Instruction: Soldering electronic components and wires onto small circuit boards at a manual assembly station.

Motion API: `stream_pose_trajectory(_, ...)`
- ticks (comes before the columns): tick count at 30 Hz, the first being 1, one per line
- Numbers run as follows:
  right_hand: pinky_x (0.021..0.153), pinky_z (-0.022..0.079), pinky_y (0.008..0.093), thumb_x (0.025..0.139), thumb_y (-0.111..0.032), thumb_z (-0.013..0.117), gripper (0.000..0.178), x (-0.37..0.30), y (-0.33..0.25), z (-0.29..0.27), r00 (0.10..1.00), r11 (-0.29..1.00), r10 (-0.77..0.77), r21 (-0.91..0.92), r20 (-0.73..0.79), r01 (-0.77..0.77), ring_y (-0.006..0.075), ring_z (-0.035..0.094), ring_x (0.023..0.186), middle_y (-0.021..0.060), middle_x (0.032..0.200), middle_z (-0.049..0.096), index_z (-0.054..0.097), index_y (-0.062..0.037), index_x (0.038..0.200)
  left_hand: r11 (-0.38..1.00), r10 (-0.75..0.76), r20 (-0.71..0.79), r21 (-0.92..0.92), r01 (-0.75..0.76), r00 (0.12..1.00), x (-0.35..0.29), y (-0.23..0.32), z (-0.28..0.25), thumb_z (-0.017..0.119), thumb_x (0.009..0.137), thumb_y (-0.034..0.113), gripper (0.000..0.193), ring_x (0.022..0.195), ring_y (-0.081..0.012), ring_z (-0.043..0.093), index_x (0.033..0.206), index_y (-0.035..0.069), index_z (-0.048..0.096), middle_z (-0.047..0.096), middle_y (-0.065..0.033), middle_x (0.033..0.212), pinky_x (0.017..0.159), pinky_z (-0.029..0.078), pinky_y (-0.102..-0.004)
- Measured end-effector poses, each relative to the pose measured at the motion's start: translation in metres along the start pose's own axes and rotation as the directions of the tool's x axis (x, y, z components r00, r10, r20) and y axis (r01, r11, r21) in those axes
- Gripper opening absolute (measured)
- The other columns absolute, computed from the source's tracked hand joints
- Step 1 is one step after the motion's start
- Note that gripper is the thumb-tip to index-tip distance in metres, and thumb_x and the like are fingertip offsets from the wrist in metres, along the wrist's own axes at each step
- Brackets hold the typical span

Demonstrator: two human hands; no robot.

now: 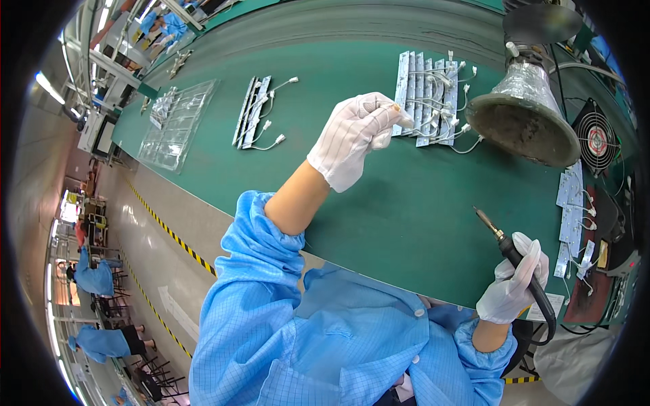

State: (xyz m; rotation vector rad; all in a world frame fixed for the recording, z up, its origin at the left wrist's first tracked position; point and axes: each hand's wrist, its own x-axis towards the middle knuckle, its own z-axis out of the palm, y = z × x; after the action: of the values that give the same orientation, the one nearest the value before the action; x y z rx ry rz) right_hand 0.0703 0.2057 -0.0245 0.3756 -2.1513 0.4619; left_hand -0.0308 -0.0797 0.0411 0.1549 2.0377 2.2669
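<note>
A soldering iron with a black handle and thin metal tip rests in my white-gloved right hand. Its tip points up and to the left over the green table mat. My left hand, gloved as well, is pinched closed above the mat; whatever lies between its fingertips is too small to make out. Just beyond those fingertips is a row of silvery strip boards with white wires and small connectors. Whether the fingers touch that row, I cannot tell.
A fume extractor hood hangs at the upper right, by a round black fan. More wired boards lie along the right edge. Farther left are a few strips and a clear plastic tray. Co-workers sit and stand at far left.
</note>
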Motion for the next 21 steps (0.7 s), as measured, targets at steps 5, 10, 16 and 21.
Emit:
stream_pose_trajectory(5, 0.063, 0.056, 0.0294, 0.094, -0.011, 0.053, 0.029, -0.002, 0.000, -0.003, 1.000, 1.000, -0.018, -0.025, 0.009, 0.018, 0.0231, 0.064, 0.078, 0.0177, 0.100, 0.058, 0.045, 0.0030, 0.118, 0.830, 0.045, -0.135, 0.556, 0.038, 0.990, 0.023, -0.018, -0.015, 0.051, 0.093, 0.039, 0.043, 0.057, -0.0137, 0.050, 0.084, -0.002, 0.062, 0.054, -0.0057, 0.060, 0.057, 0.042, -0.0266)
stream_pose_trajectory(10, 0.069, 0.055, 0.0308, 0.082, 0.010, 0.056, 0.046, 0.002, -0.002, -0.001, 0.994, 0.990, -0.108, -0.089, 0.007, 0.109, 0.0246, 0.063, 0.078, 0.0154, 0.094, 0.060, 0.044, 0.0023, 0.126, 0.207, 0.051, -0.110, 0.974, 0.097, 0.993, 0.060, -0.025, -0.023, 0.046, 0.083, 0.067, 0.075, 0.093, -0.0330, 0.060, 0.095, -0.004, 0.064, 0.063, -0.0218, 0.093, 0.081, 0.049, -0.0408)
stream_pose_trajectory(16, 0.057, 0.047, 0.0232, 0.090, -0.011, 0.054, 0.023, -0.012, -0.007, -0.002, 0.835, 0.736, 0.539, 0.419, 0.111, -0.531, 0.0140, 0.058, 0.070, 0.0132, 0.094, 0.063, 0.057, 0.0039, 0.106, 0.277, 0.145, -0.169, 0.953, 0.124, 0.975, 0.076, -0.050, 0.002, 0.066, 0.074, 0.050, 0.052, 0.102, -0.0349, 0.056, 0.089, 0.000, 0.069, 0.059, -0.0254, 0.109, 0.090, 0.045, -0.0397)
stream_pose_trajectory(21, 0.044, 0.036, 0.0203, 0.091, -0.018, 0.051, 0.022, 0.006, -0.018, -0.006, 0.721, 0.456, 0.625, 0.609, 0.299, -0.649, 0.0071, 0.047, 0.051, 0.0106, 0.085, 0.065, 0.061, 0.0015, 0.094, 0.689, 0.038, -0.350, 0.688, 0.229, 0.936, 0.076, -0.042, -0.016, 0.070, 0.069, 0.023, 0.046, 0.080, -0.0263, 0.062, 0.104, -0.004, 0.061, 0.063, -0.0180, 0.090, 0.076, 0.049, -0.0340)
